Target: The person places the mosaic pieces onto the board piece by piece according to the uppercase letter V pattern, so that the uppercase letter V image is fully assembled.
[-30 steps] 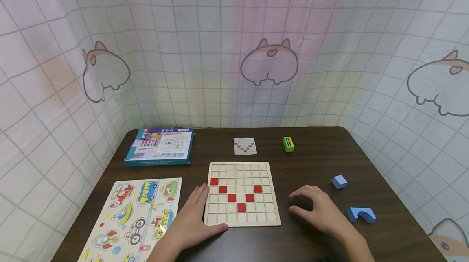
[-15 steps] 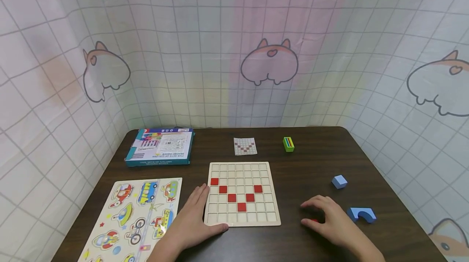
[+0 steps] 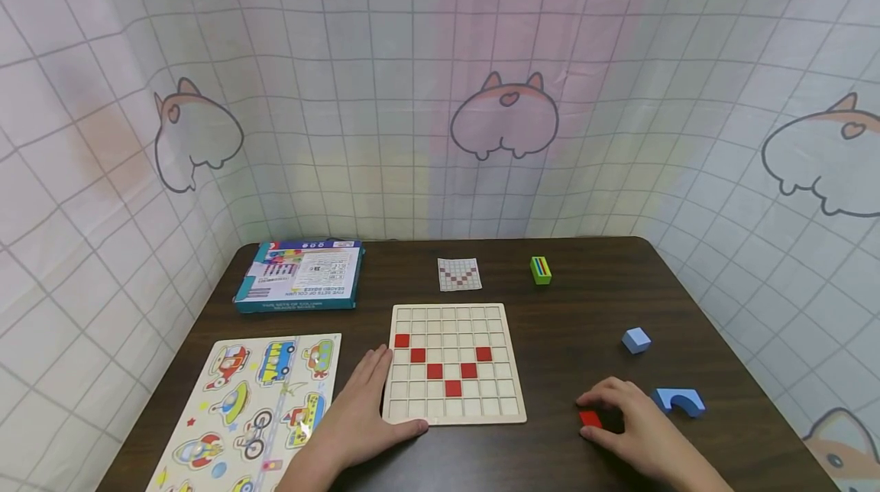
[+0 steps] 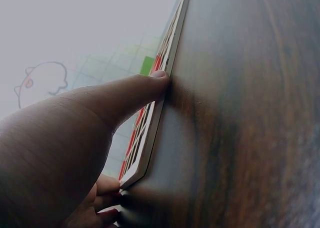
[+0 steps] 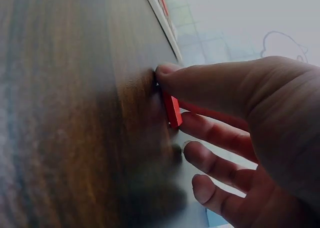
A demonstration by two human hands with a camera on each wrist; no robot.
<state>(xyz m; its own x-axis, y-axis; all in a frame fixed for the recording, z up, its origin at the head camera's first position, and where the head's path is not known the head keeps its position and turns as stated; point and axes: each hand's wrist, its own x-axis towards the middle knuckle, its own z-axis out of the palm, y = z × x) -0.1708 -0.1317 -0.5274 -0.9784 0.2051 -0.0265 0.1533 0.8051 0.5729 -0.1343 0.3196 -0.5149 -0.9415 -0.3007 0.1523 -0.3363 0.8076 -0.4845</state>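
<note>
My left hand [image 3: 367,408] rests along the left edge of a pale wooden grid board [image 3: 509,412], fingers at its side and thumb on the near corner. In the left wrist view the thumb [image 4: 135,95] lies over the board's edge. Red square tiles form a V on the board, including one red tile [image 3: 453,388] at the bottom point. Right of the board, my right hand [image 3: 639,427] has thumb and index finger at opposite sides of a loose red tile [image 3: 590,419], pinching it low at the table. In the right wrist view the thumb partly hides this red tile [image 5: 172,110]; the other fingers are spread.
Behind the board lie a pattern card [image 3: 460,275] and a green striped block [image 3: 541,270]. A blue cube [image 3: 636,340] and blue arch block [image 3: 679,402] sit beyond the right hand. A picture puzzle board [image 3: 241,408] and flat box [image 3: 300,276] occupy the left.
My right hand has moved right and nearer the body, until its thumb and index finger came around the loose red tile. The left hand has stayed at the board.
</note>
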